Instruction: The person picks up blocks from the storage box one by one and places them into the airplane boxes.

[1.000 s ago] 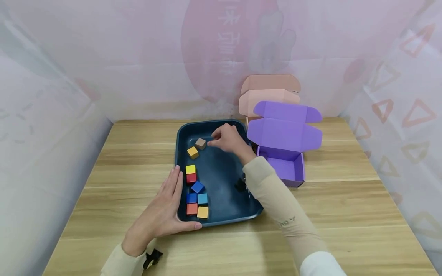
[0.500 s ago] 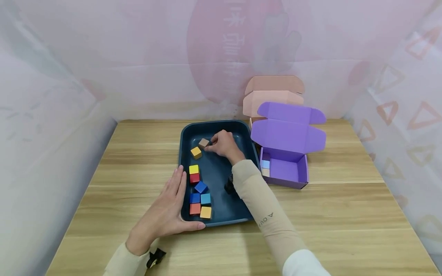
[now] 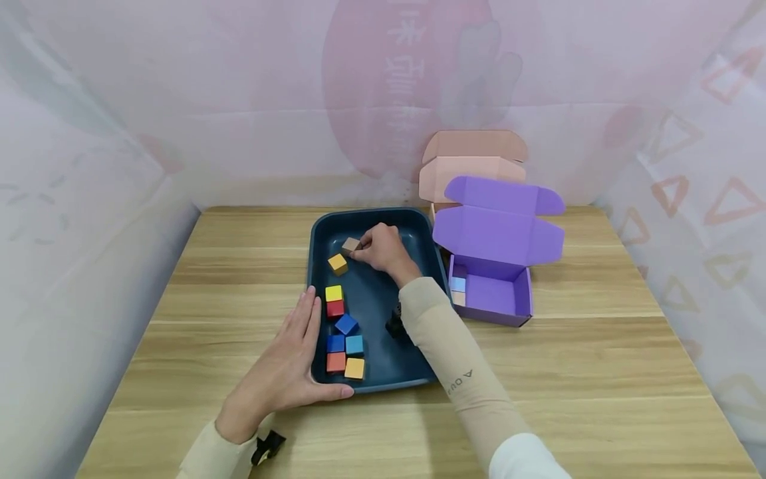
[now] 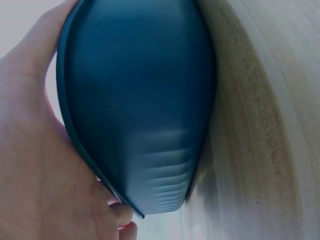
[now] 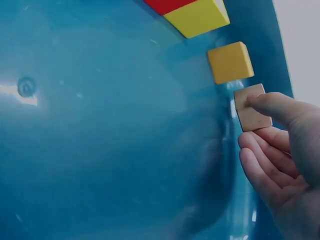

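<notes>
Near the far left corner of the dark blue tray [image 3: 383,299], my right hand [image 3: 385,251] pinches a plain wooden block [image 3: 350,245]. The right wrist view shows the thumb on one face of this block [image 5: 246,114] and a finger beneath it. An orange-yellow block [image 3: 338,265] lies beside it. My left hand [image 3: 281,366] rests at the tray's near left corner, fingers straight along the left side and thumb along the front rim. Down the tray's left side lie a yellow block [image 3: 334,293], a red block [image 3: 335,309] and several blue, coral and pale orange ones.
Right of the tray stands an open purple box [image 3: 497,293], with a few blocks along its left wall, among them a light blue block [image 3: 458,285]. Behind it is an open peach box [image 3: 473,166]. All stand on a wooden table [image 3: 598,372] before a printed cloth.
My right hand has moved slightly left and nearer to me, from beside the wooden block to a pinch on it. The left hand has stayed on the tray; the view has shifted a little.
</notes>
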